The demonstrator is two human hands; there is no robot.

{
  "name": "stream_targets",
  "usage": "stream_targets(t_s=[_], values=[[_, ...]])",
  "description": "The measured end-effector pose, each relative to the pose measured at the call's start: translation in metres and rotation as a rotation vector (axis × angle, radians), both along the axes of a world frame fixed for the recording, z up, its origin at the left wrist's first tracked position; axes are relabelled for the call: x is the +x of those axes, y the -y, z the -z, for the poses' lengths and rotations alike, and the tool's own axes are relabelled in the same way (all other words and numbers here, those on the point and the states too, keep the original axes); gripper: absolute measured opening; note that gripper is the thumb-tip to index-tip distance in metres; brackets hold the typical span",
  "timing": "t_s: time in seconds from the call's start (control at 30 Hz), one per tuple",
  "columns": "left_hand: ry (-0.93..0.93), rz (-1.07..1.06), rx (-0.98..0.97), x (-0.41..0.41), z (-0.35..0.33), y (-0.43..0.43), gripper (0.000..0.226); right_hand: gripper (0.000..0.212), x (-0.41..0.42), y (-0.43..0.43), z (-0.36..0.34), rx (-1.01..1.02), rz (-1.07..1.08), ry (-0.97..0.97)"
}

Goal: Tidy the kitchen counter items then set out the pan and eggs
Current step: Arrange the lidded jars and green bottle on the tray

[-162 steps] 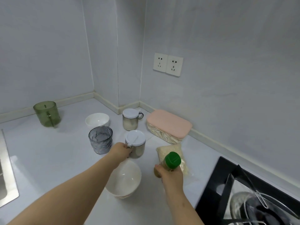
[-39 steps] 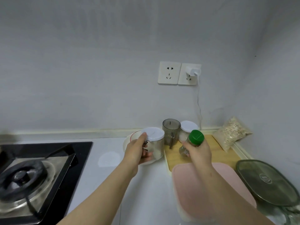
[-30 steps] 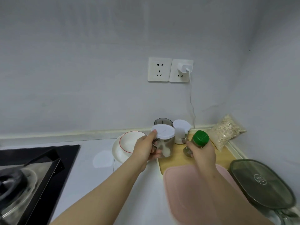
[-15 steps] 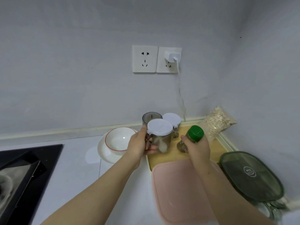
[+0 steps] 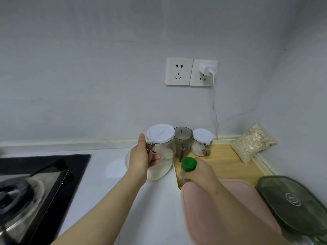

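Observation:
My left hand (image 5: 141,159) grips the handle of a clear seasoning jar with a white lid (image 5: 160,134), held above a white plate (image 5: 159,171) near the back wall. My right hand (image 5: 200,171) holds a small bottle with a green cap (image 5: 188,163) upright at the front left corner of a wooden board (image 5: 228,160). On the board's back edge stand a grey cup (image 5: 183,140) and a second white-lidded jar (image 5: 202,141). No pan or eggs are in sight.
A black gas stove (image 5: 44,171) with a burner fills the left. A pink-lidded box (image 5: 230,209) and a green-lidded container (image 5: 292,200) lie at the front right. A bag of oats (image 5: 253,142) leans in the corner. Wall sockets (image 5: 191,71) hold a charger.
I turned from the sink-side counter to the stove's right side, carrying both items. In the last half second the jar moved left over the plate, and the green-capped bottle came nearer the board's front corner.

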State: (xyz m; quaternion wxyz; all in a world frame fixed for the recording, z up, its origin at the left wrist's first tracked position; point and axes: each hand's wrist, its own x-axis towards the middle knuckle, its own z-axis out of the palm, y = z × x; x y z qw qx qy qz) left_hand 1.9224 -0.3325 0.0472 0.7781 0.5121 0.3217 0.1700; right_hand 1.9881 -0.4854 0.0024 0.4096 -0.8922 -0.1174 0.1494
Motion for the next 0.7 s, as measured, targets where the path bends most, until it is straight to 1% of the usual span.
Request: stream_targets(t_s=[0.23,0.3,0.37,0.4,0.43,0.5,0.53,0.57,0.6,0.63,0.7], values=[[-0.002,0.014,0.001,-0.003,-0.003,0.003,0.048,0.034,0.0,0.001,0.003,-0.121,-0.041,-0.018],[-0.001,0.023,0.009,-0.005,-0.005,0.004,0.048,0.04,0.002,0.003,0.001,-0.159,-0.103,-0.07],[0.004,0.027,0.012,-0.005,-0.007,0.004,0.047,0.054,0.003,0.004,-0.005,-0.141,-0.161,-0.139],[0.006,0.025,0.011,-0.005,-0.007,0.004,0.047,0.059,0.003,0.003,-0.01,-0.103,-0.151,-0.126],[0.006,0.021,0.01,-0.004,-0.007,0.004,0.047,0.058,0.002,0.002,-0.017,-0.033,-0.109,-0.073],[0.014,0.018,0.011,-0.002,-0.009,0.004,0.045,0.041,0.0,-0.002,-0.032,0.149,0.017,0.085],[0.021,0.026,0.018,-0.001,-0.01,0.006,0.042,0.032,-0.003,-0.005,-0.042,0.242,0.062,0.121],[0.032,0.045,0.034,0.0,-0.012,0.008,0.038,0.025,-0.005,-0.009,-0.052,0.329,0.085,0.085],[0.047,0.073,0.058,0.0,-0.014,0.01,0.035,0.023,-0.007,-0.013,-0.06,0.429,0.092,-0.008],[0.066,0.104,0.085,0.0,-0.017,0.013,0.033,0.024,-0.008,-0.016,-0.067,0.518,0.097,-0.127],[0.1,0.149,0.133,-0.002,-0.022,0.02,0.032,0.03,-0.01,-0.021,-0.071,0.602,0.087,-0.306]])
